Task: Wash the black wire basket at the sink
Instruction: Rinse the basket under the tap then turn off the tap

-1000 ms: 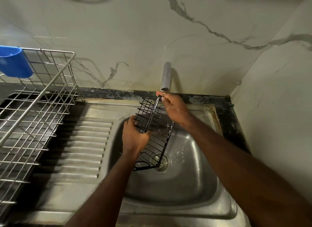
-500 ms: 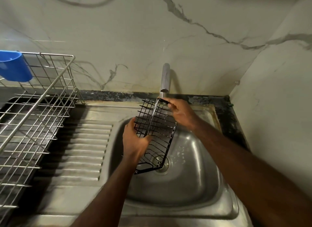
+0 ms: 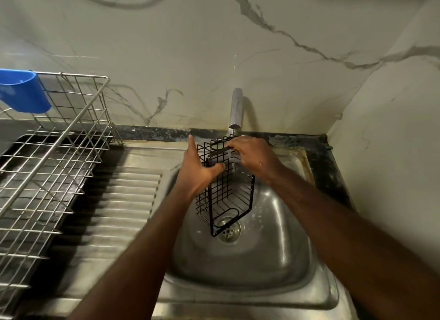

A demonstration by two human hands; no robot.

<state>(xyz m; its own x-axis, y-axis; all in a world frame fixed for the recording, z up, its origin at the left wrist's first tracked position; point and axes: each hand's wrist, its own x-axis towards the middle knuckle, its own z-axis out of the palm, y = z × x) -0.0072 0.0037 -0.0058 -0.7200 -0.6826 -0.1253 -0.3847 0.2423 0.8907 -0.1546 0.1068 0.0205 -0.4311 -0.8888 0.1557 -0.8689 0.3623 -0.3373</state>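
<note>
Over the bowl of the stainless steel sink [image 3: 273, 267], the black wire basket [image 3: 227, 195] is held on end, its long side running from just under the tap [image 3: 235, 110] down toward the drain [image 3: 229, 230]. Its lower, narrow end hangs above the drain; whether it touches the bottom of the bowl cannot be told. Its open face is turned toward the right.

At the basket's upper left, the left hand [image 3: 198, 174] lies with its fingers straight along the outer wires, pointing up toward the wall, while its thumb hooks across the front frame, so the basket is gripped between thumb and palm. At the top end, the right hand [image 3: 254, 156] has its fingers curled over the rim, grasping it directly beneath the spout. A thin stream of water [image 3: 230, 150] falls from the spout past those fingers and into the wires.

Left of the bowl runs the ribbed draining board [image 3: 123, 212]. Farther left stands a silver wire dish rack [image 3: 62, 143] on a dark tray [image 3: 31, 176], with a blue plastic holder [image 3: 22, 93] hung on its back rail. Pale veined marble wall [image 3: 202, 45] covers the back and the right side.
</note>
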